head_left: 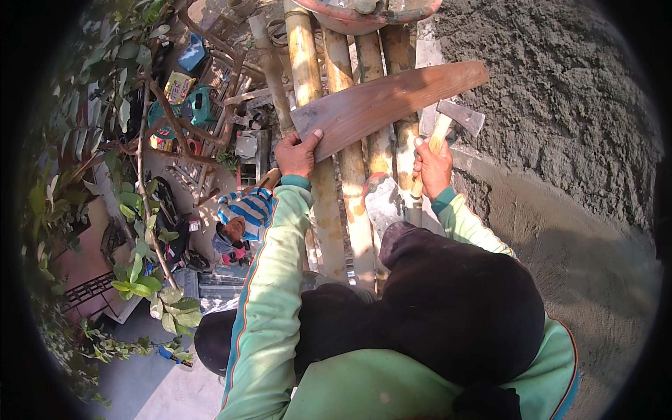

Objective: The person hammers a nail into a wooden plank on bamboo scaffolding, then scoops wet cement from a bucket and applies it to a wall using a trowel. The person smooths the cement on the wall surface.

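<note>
so, the left hand (297, 155) grips a brown wooden board (392, 106) by the lower corner of its wide end, thumb laid over the top face. the board's long axis runs from that wide end up and to the right, narrowing to a blunt tip that points toward the rough grey mortar (546, 91). the right hand (434, 168) is closed round the handle of a small hammer (439, 133); the handle slants up and slightly right, and the head's broad end points right and a little down, just below the board's narrow part. the board crosses above the bamboo poles (302, 49) at a slant; whether it rests on them cannot be told. farther out, a reddish-rimmed basin (353, 26) shows over the poles.
</note>
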A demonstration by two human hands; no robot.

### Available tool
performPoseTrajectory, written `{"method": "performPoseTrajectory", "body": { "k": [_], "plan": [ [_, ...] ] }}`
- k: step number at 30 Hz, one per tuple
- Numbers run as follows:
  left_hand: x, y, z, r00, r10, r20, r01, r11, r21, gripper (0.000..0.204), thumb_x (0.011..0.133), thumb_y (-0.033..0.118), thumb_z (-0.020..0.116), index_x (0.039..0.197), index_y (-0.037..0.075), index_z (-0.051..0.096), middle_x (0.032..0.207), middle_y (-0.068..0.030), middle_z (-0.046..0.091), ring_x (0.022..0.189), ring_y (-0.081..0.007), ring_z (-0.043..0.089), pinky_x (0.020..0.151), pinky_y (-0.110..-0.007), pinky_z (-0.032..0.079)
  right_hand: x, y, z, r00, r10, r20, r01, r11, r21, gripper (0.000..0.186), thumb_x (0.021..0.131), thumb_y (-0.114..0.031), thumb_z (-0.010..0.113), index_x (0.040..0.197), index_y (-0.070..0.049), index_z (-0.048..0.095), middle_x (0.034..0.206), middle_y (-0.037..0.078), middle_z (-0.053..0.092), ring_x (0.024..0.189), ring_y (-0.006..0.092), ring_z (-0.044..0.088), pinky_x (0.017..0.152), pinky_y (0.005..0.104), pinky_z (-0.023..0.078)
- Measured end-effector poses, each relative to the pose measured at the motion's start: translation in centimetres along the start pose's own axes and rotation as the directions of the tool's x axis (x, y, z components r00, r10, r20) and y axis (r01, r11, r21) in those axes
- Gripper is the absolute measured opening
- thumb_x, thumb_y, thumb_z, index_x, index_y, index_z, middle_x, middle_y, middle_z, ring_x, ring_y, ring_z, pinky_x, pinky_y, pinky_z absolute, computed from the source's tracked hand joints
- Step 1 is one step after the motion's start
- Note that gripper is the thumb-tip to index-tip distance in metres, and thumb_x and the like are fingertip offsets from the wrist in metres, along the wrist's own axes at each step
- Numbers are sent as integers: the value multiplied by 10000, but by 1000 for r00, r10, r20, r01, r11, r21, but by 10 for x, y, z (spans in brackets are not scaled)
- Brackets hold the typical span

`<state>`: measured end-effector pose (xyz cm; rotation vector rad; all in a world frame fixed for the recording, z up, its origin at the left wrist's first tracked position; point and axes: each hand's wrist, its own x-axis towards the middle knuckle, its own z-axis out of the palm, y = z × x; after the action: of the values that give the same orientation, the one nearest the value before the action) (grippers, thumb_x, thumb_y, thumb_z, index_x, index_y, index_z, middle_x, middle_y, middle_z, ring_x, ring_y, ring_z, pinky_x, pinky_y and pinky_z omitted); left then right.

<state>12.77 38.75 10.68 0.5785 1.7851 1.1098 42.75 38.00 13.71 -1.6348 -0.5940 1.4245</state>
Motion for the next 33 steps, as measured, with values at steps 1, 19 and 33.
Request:
{"method": "performPoseTrajectory", "body": {
  "k": [1,19,33],
  "plan": [
    [-1,3,0,1000,-22,2,22,997,-75,295,803,232,875,884,-24,754,807,-33,726,694,-105,598,684,-283,506,7,-3,-2,999,-5,-39,5,1000,-4,265,947,-202,753,1033,-85,531,720,3,541,501,109,514,448,285,455],
    [42,58,-100,838,-535,107,540,842,-22,166,864,180,808,868,108,658,794,-3,672,518,-140,552,451,-330,392,88,-71,-8,326,-500,802,889,-125,-440,515,770,-196,846,1242,-147,648,1356,66,587,1240,314,568,1016,457,440],
    [50,54,-103,761,-545,353,649,661,-377,201,953,281,659,1021,95,625,732,-3,586,512,-118,504,379,-225,367,108,-87,3,403,-427,810,850,-153,-504,314,850,-145,777,1126,-111,632,970,131,675,915,358,660,774,449,525]
  ]
}}
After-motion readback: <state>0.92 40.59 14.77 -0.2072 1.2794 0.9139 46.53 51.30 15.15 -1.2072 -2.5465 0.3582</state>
